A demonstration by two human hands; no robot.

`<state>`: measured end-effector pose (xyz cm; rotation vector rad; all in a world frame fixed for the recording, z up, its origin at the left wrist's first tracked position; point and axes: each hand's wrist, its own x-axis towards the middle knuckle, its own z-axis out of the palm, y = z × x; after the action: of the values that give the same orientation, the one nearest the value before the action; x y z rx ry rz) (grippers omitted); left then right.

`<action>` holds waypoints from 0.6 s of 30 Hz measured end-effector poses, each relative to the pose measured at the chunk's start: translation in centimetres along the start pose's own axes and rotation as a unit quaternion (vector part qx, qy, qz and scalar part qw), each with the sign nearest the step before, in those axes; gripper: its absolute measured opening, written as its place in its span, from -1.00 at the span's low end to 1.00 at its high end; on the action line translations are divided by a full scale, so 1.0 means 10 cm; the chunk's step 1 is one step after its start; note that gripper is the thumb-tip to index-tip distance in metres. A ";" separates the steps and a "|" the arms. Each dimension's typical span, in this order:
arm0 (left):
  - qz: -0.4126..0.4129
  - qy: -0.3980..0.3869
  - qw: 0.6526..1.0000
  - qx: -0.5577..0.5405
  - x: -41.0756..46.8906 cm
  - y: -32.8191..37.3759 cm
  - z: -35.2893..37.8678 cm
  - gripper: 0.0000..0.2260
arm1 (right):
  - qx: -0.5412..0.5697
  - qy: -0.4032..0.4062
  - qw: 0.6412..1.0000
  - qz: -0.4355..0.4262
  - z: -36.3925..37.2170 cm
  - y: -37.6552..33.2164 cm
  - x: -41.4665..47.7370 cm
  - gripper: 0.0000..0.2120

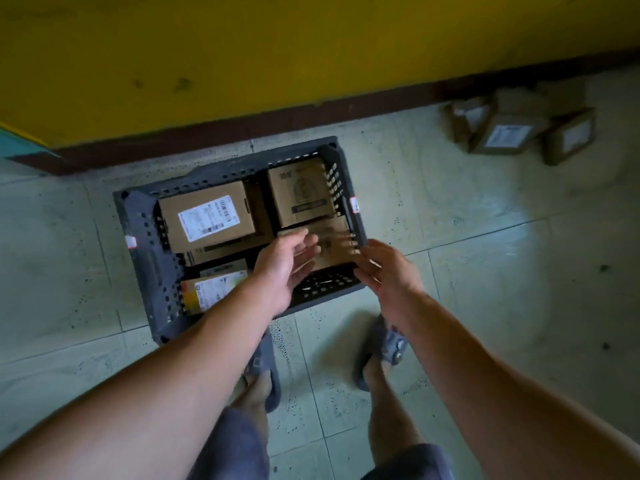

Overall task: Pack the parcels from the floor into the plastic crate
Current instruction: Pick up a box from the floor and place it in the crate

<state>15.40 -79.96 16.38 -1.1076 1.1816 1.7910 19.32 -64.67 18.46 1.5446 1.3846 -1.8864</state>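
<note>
Parcels were what we had to mind here: three brown cardboard parcels with white labels (509, 133) lay on the pale green tiled floor (502, 271) at the upper right of the frame. They sat close against the dark skirting of the yellow wall (277, 46) and well apart from the dark grey perforated plastic crate (145, 244) in the centre. Inside the crate we saw a white-labelled cardboard box (207, 216) at the upper left, a printed cardboard box (301, 192) at the upper right, a yellow-marked box (211, 292) at the lower left, and a plain brown cardboard parcel (329, 247) in the lower right part. Our left hand (284, 268) and right hand (384, 271) hovered on either side of that last parcel, fingers spread and fairly straight, clasping nothing. Motion blur kept us from telling whether the fingertips touched the cardboard. We judged the step in hand to be seating this parcel. To do it well, we thought it should lie flat and snug against the printed cardboard box and the crate's right wall, so that the room left near the crate's lower edge was not wasted. With three parcels not yet packed, we reckoned tidy, level layers would matter, and nothing tilted above the rim.
</note>
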 end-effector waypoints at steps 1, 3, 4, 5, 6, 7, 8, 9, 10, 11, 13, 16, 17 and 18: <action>0.006 -0.007 1.000 0.008 -0.05 -0.03 0.17 -0.78 | 0.017 0.012 1.000 -0.004 -0.15 -0.05 -0.02 -0.81; 0.020 -0.017 0.999 0.042 -0.14 -0.14 0.55 -0.80 | 0.039 0.018 0.999 -0.007 -0.48 -0.13 -0.03 -0.73; 0.022 -0.018 0.998 0.059 -0.18 -0.21 0.75 -0.79 | 0.048 0.016 0.999 -0.006 -0.68 -0.17 -0.03 -0.71; 0.023 -0.017 0.997 0.075 -0.21 -0.31 0.96 -0.79 | 0.057 0.014 0.998 -0.007 -0.88 -0.22 -0.04 -0.69; 0.023 -0.017 0.996 0.088 -0.24 -0.42 1.17 -0.79 | 0.063 0.013 0.998 -0.006 -1.09 -0.27 -0.04 -0.69; 0.021 -0.017 0.995 0.099 -0.26 -0.54 1.38 -0.79 | 0.064 0.014 0.998 -0.004 -1.31 -0.33 -0.05 -0.69; 0.018 -0.016 0.994 0.109 -0.27 -0.66 1.60 -0.79 | 0.061 0.016 0.998 -0.001 -1.54 -0.38 -0.04 -0.69; 0.013 -0.014 0.993 0.120 -0.28 -0.80 1.82 -0.79 | 0.054 0.020 0.998 0.006 -1.78 -0.44 -0.04 -0.69; 0.006 -0.015 0.991 0.129 -0.30 -0.94 2.04 -0.80 | 0.045 0.024 0.999 0.011 -2.03 -0.51 -0.03 -0.69; 0.000 -0.018 0.991 0.135 -0.32 -1.08 2.27 -0.81 | 0.037 0.028 0.999 0.014 -2.28 -0.60 -0.02 -0.69; -0.009 -0.020 0.990 0.141 -0.36 -1.32 2.73 -0.82 | 0.032 0.031 0.999 0.017 -2.78 -0.81 0.03 -0.70; -0.006 -0.024 0.985 0.170 -0.42 -1.59 3.41 -0.84 | 0.029 0.036 0.999 0.013 -3.48 -1.20 0.12 -0.71; -0.003 -0.029 0.984 0.178 -0.44 -1.65 3.63 -0.86 | 0.026 0.039 0.999 0.006 -3.67 -1.32 0.15 -0.72; 0.001 -0.036 0.982 0.187 -0.44 -1.70 3.83 -0.86 | 0.022 0.044 0.999 0.001 -3.85 -1.44 0.20 -0.72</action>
<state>21.80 -38.86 23.05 -0.8154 1.4033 1.5138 29.21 -25.39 25.79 1.6669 1.3863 -1.8814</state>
